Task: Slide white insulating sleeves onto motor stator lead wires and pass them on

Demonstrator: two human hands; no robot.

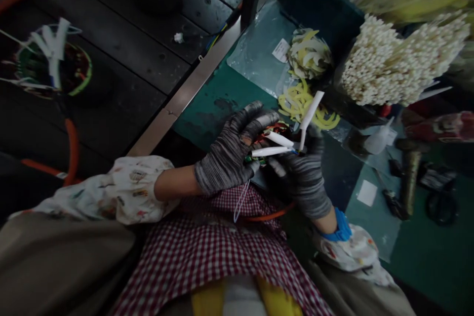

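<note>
Both my hands wear grey striped gloves and meet over my lap at the edge of a green bench (218, 103). My left hand (231, 150) is curled around a small wound coil (272, 133) with red and green wire showing. My right hand (305, 173) grips the same coil from the other side, its fingers closed. Three white sleeves (277, 145) stick out of the coil between my fingers, one pointing up. A thin white cord (241, 200) hangs down from it over my red checked apron (218, 252).
On the bench lie yellow and white strips (307, 103), a big bundle of white tubes (400, 57), a clear plastic sheet (255, 49), a small bottle (377, 138), scissors (440, 205) and tools. Two round coils (52, 66) with white sleeves sit on the dark floor at left.
</note>
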